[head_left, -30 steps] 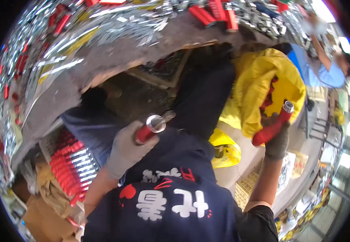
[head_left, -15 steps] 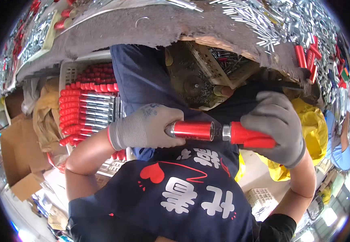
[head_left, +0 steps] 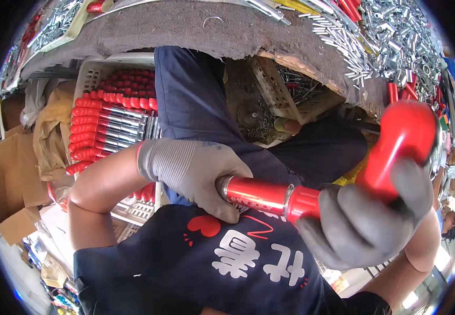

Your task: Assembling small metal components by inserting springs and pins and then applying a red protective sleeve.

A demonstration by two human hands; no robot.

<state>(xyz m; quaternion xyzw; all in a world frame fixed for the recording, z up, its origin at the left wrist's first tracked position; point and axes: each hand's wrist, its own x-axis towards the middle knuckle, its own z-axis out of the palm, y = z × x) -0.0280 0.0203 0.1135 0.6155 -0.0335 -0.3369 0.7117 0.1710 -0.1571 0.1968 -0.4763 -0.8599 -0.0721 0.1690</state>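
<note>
In front of my chest, my left hand, in a grey knit glove, is closed round the left end of a shiny red metal tube. My right hand, gloved in grey too, grips a red handle piece with a thick rounded end raised up and to the right. The tube's right rim meets the narrow ribbed end of the handle piece, so the two form one line. A silvery ring shows at that meeting point. My right fingers cover the middle of the handle piece.
A pale plastic crate at my left holds several red-handled metal tools. Ahead, a cloth-covered bench has a ragged near edge, with loose metal pins on it. Another crate sits under it. An open cardboard box stands far left.
The gap between the tube and the handle piece has closed; the threaded end is out of sight. My right hand has turned the handle piece, and its thick end now points up.
</note>
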